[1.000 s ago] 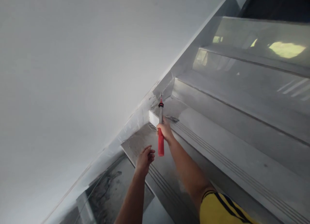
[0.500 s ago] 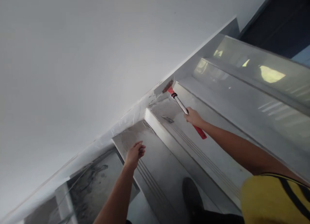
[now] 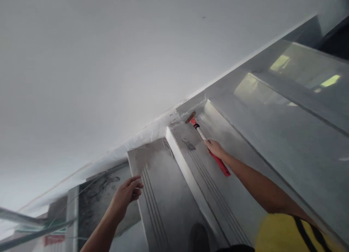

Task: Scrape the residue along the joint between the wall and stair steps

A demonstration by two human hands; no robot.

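My right hand [image 3: 214, 148] is closed around the handle of a long-handled scraper [image 3: 201, 132], which has a red head, a pale shaft and a red grip end. The head rests at or just above the back corner of a grey stair tread [image 3: 218, 179], close to the skirting [image 3: 229, 77] along the wall. My left hand [image 3: 130, 190] hangs in the air over the edge of the lower tread, fingers loosely bent and apart, holding nothing. Dark smudges [image 3: 188, 144] mark the tread near the scraper.
A white wall [image 3: 109, 63] runs along the stairs. Glossy steps [image 3: 289, 117] rise to the right. At lower left are a dark, stained lower surface [image 3: 98, 197] and metal rails [image 3: 35, 232]. A dark shoe [image 3: 199, 235] stands on the step below me.
The scraper head has come down from the skirting toward the tread, with my right hand. My left hand has moved left and lower in view. The whole view has shifted somewhat.
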